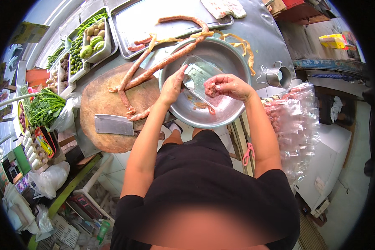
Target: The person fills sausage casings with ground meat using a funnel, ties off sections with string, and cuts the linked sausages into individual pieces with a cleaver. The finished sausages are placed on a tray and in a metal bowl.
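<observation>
Over a wide metal basin (233, 56), my left hand (173, 85) is closed, with the round bowl of a metal spoon (188, 82) showing at its fingers. Those fingers also meet the edge of a clear plastic container (204, 68); whether they grip it, I cannot tell. My right hand (231, 86) pinches a lump of raw minced meat (211, 88) above the container. Bits of meat and pale casing lie in the basin. Long filled sausages (171, 63) drape from the basin rim across a round wooden chopping board (93, 98), where a cleaver (113, 124) also lies.
Behind the board are a large metal tray (154, 18) and containers of limes (76, 58) and vegetables. Leafy greens (46, 107) and eggs (32, 150) are at the left. A metal mug (279, 77), plastic-wrapped sausage packs (293, 121) and pink-handled scissors (248, 154) are at the right.
</observation>
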